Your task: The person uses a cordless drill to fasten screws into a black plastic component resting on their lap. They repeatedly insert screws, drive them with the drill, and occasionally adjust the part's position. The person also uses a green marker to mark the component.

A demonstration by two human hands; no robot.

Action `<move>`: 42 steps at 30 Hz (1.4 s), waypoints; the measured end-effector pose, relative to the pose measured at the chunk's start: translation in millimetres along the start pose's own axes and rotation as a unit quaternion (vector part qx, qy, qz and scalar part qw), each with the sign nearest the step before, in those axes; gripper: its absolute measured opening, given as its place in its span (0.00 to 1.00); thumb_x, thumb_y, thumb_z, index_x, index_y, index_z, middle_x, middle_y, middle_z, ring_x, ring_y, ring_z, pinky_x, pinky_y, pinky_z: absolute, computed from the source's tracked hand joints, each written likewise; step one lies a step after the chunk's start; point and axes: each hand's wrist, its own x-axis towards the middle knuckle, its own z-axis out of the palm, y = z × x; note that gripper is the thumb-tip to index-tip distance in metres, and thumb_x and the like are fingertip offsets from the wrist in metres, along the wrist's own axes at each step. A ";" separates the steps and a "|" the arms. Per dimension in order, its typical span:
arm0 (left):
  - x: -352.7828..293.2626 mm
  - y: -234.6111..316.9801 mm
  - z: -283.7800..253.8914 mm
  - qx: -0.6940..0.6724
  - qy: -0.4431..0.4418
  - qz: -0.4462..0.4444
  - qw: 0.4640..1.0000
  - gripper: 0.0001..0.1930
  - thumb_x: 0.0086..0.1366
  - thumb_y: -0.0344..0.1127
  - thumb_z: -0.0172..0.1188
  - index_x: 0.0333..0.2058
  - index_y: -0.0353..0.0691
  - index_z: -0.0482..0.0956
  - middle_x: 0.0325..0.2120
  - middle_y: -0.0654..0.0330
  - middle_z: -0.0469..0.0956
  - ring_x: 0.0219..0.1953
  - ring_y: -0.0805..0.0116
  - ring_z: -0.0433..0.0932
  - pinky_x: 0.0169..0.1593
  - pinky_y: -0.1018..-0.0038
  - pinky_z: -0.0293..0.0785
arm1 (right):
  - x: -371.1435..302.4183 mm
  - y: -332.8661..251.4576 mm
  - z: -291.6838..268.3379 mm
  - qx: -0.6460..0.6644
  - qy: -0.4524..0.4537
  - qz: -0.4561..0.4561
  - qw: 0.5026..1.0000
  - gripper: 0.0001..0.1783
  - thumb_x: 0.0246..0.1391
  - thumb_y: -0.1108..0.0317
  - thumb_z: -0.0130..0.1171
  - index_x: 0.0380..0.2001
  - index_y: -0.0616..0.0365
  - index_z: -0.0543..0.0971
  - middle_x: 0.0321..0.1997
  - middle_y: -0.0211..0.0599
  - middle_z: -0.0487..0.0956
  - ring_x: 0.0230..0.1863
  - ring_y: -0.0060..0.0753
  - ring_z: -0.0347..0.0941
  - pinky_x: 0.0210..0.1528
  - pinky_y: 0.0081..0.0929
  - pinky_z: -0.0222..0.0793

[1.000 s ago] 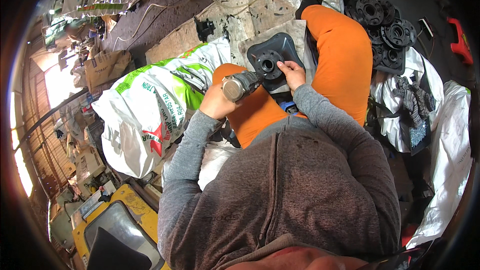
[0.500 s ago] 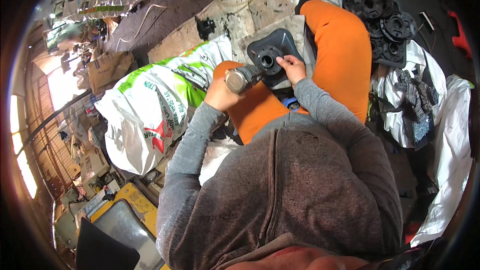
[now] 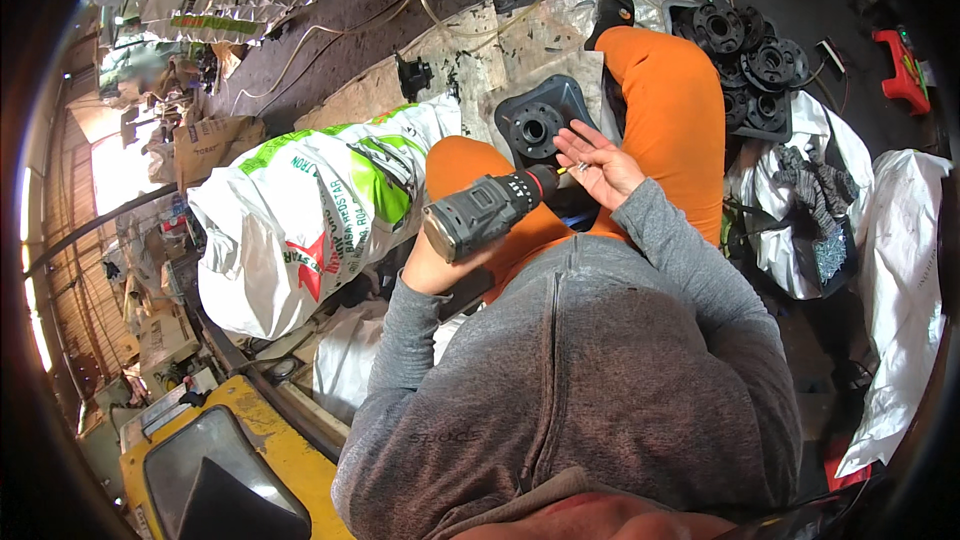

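Note:
A dark grey cordless drill point(image 3: 485, 212) is in my left hand point(image 3: 440, 265), which is wrapped round its grip below the body. The drill's bit points at my right hand point(image 3: 605, 172). That hand is turned palm up with its fingers stretched out, and small shiny pieces that look like screws rest on it by the bit's tip. Just beyond, between my legs, sits a black square plastic base point(image 3: 555, 100) with rounded corners. On it lies a round black flange point(image 3: 534, 130) with a hole in its middle, apart from both hands.
Similar black round parts point(image 3: 770, 65) are stacked at the far right. A full white and green sack point(image 3: 270, 230) lies left of my legs. Cardboard point(image 3: 480, 50) covers the floor ahead. Gloves point(image 3: 815, 185) lie on a white sack; a red tool point(image 3: 905, 75) is farther right.
The drill has swung back from the flange, toward me, and now points at my right hand. My right hand has left the flange and turned palm up with fingers opened.

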 end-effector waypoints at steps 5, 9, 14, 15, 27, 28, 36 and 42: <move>-2.1 12.5 3.2 -0.001 -0.002 0.010 1.000 0.22 0.51 0.30 0.67 0.47 0.37 0.75 0.43 0.55 0.78 0.44 0.60 0.78 0.49 0.68 0.73 | -17.2 -2.9 18.7 0.029 -0.085 -0.016 0.996 0.31 0.57 0.86 0.40 0.64 0.60 0.56 0.64 0.51 0.62 0.66 0.45 0.61 0.65 0.40 0.65; -2.0 14.1 5.7 -0.030 0.039 0.031 0.998 0.22 0.50 0.30 0.69 0.46 0.37 0.76 0.40 0.56 0.79 0.41 0.62 0.79 0.46 0.68 0.74 | -22.6 -0.5 27.2 0.029 -0.072 -0.035 0.996 0.29 0.57 0.85 0.41 0.63 0.60 0.58 0.65 0.50 0.62 0.66 0.43 0.60 0.66 0.38 0.63; -3.2 12.8 3.2 -0.009 0.011 0.031 0.999 0.24 0.49 0.29 0.70 0.47 0.36 0.76 0.39 0.56 0.80 0.40 0.63 0.80 0.46 0.69 0.74 | -20.2 6.8 30.5 0.037 -0.054 -0.050 0.997 0.27 0.58 0.85 0.41 0.62 0.61 0.62 0.65 0.48 0.62 0.66 0.42 0.60 0.67 0.38 0.62; -4.2 12.8 4.3 -0.009 0.012 0.023 1.000 0.24 0.50 0.29 0.69 0.47 0.36 0.76 0.40 0.56 0.80 0.41 0.63 0.80 0.46 0.69 0.74 | -20.2 6.9 31.5 0.039 -0.049 -0.050 0.997 0.27 0.58 0.85 0.41 0.61 0.61 0.62 0.65 0.48 0.63 0.66 0.42 0.60 0.67 0.38 0.62; -5.0 6.4 5.4 0.057 0.028 0.066 0.996 0.25 0.50 0.28 0.67 0.50 0.36 0.75 0.46 0.54 0.78 0.47 0.60 0.78 0.51 0.68 0.73 | -18.6 10.2 45.7 0.057 0.015 -0.054 0.997 0.24 0.59 0.81 0.43 0.59 0.61 0.64 0.63 0.44 0.65 0.65 0.40 0.62 0.66 0.44 0.62; -6.2 7.7 3.9 0.061 0.032 0.070 0.995 0.25 0.51 0.28 0.67 0.50 0.36 0.75 0.46 0.54 0.78 0.47 0.61 0.78 0.51 0.68 0.73 | -20.2 8.3 49.3 0.058 0.031 -0.049 0.997 0.22 0.60 0.80 0.43 0.58 0.61 0.66 0.62 0.43 0.67 0.65 0.39 0.63 0.66 0.45 0.61; -13.5 13.3 -12.1 0.004 0.041 0.014 0.999 0.25 0.50 0.28 0.66 0.50 0.35 0.74 0.43 0.54 0.79 0.43 0.63 0.79 0.48 0.71 0.74 | -18.0 8.3 11.3 -0.013 0.007 0.051 0.999 0.18 0.56 0.58 0.61 0.42 0.60 0.77 0.25 0.24 0.72 0.31 0.20 0.71 0.44 0.34 0.75; -11.3 13.4 -13.7 -0.007 0.014 -0.048 0.999 0.23 0.50 0.28 0.66 0.48 0.34 0.74 0.44 0.53 0.78 0.43 0.61 0.79 0.48 0.70 0.74 | -17.6 19.7 21.6 -0.051 -0.024 0.075 0.996 0.15 0.58 0.57 0.61 0.38 0.58 0.78 0.24 0.20 0.72 0.29 0.16 0.71 0.39 0.23 0.76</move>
